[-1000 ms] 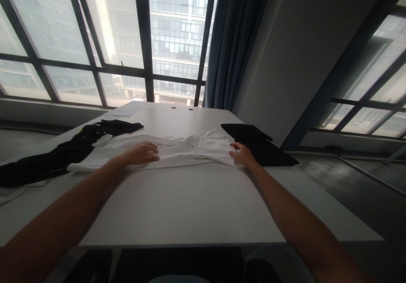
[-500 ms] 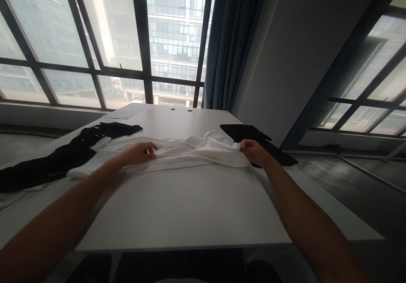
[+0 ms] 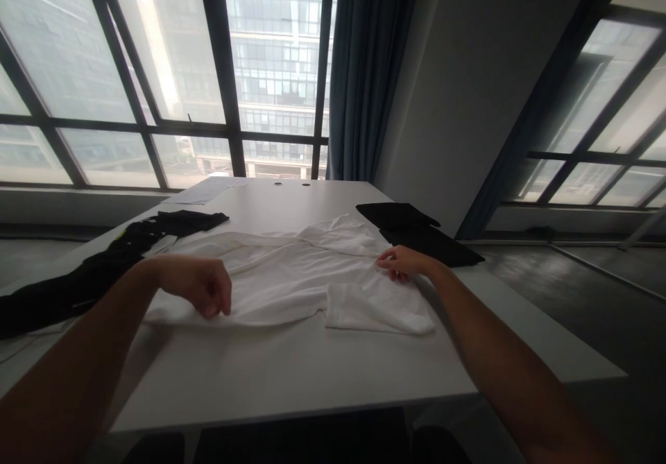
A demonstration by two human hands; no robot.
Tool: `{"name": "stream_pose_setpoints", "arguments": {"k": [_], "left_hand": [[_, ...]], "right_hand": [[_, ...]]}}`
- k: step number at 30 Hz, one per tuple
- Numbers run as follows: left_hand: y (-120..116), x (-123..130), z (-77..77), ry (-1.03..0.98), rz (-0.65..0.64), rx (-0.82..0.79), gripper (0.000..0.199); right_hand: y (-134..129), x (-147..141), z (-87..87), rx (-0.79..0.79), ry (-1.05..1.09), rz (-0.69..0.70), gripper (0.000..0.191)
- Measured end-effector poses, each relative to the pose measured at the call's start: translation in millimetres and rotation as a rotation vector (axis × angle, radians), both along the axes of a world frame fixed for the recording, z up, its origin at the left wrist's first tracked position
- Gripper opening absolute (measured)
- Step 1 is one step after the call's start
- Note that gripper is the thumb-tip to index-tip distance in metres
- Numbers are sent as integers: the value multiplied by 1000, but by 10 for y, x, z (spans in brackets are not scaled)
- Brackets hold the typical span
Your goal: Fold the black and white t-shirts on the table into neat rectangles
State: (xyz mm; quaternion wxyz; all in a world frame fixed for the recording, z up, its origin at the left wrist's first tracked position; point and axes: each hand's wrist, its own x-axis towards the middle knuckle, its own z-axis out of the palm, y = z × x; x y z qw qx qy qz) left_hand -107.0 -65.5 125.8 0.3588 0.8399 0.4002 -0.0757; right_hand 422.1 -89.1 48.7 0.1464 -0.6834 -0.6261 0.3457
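Note:
A white garment [image 3: 296, 280] lies spread across the white table [image 3: 291, 374], with a sleeve [image 3: 374, 308] flopped out toward me on the right. My left hand [image 3: 200, 285] curls down over the garment's near left hem, pinching the cloth. My right hand [image 3: 402, 263] rests on the garment's right side near the sleeve seam, fingers bent and gripping a fold of fabric.
A dark folded garment [image 3: 421, 232] lies at the table's right edge. A long black garment [image 3: 98, 263] stretches along the left side. Papers [image 3: 208, 190] sit at the far edge by the windows. A blue curtain [image 3: 364, 69] hangs behind.
Both hands pulled the white garment toward me and spread it. The sleeve now lies flat on the near right. My left hand moved nearer and left.

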Motion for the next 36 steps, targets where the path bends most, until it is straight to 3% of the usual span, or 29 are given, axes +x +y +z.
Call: {"name": "stream_pose_setpoints", "arguments": {"k": [2, 4, 7, 11, 13, 15, 17, 19, 22, 24, 26, 27, 28, 30, 32, 34, 36], "left_hand": [[-30, -107, 116, -37, -22, -206, 63], [61, -194, 139, -131, 28, -220, 71], [382, -249, -54, -220, 187, 56, 70], [853, -256, -521, 39, 440, 503, 64], [1018, -289, -701, 125, 531, 693, 64], [1149, -346, -800, 148, 576, 804, 63], [1267, -410, -828, 137, 566, 776, 66], [1380, -462, -808, 81, 502, 642, 74], [1510, -503, -718, -26, 402, 456, 83], [1559, -508, -611, -44, 355, 341, 78], [1590, -505, -455, -7, 323, 224, 67], [1605, -505, -360, 18, 308, 170, 62], [1622, -509, -257, 43, 301, 125, 57], [1667, -540, -52, 52, 335, 89, 54], [1727, -616, 107, 6, 429, 100, 58], [1796, -740, 176, -40, 522, 128, 65], [1864, -898, 139, -6, 565, 240, 65]], "right_hand": [[-8, -50, 15, 35, -30, -19, 42], [-16, -100, 33, 117, -63, -44, 36], [3, -185, 38, 255, -173, -96, 38], [87, -317, -27, 364, -418, -106, 47], [140, -381, -74, 376, -523, -85, 42], [193, -425, -103, 370, -582, -64, 31], [244, -422, -87, 363, -573, -43, 22], [296, -352, -9, 311, -464, -20, 20], [416, -152, 227, 62, -156, 64, 34], [576, -35, 451, -165, -13, 167, 43], [836, -9, 712, -291, -30, 225, 42], [999, -41, 850, -267, -91, 214, 39], [1176, -100, 986, -123, -166, 154, 34], [1526, -281, 1222, 366, -363, -77, 31], [1796, -495, 1350, 765, -447, -165, 48], [1928, -687, 1305, 875, -459, -107, 66], [1924, -821, 1074, 796, -458, 28, 70]]}}
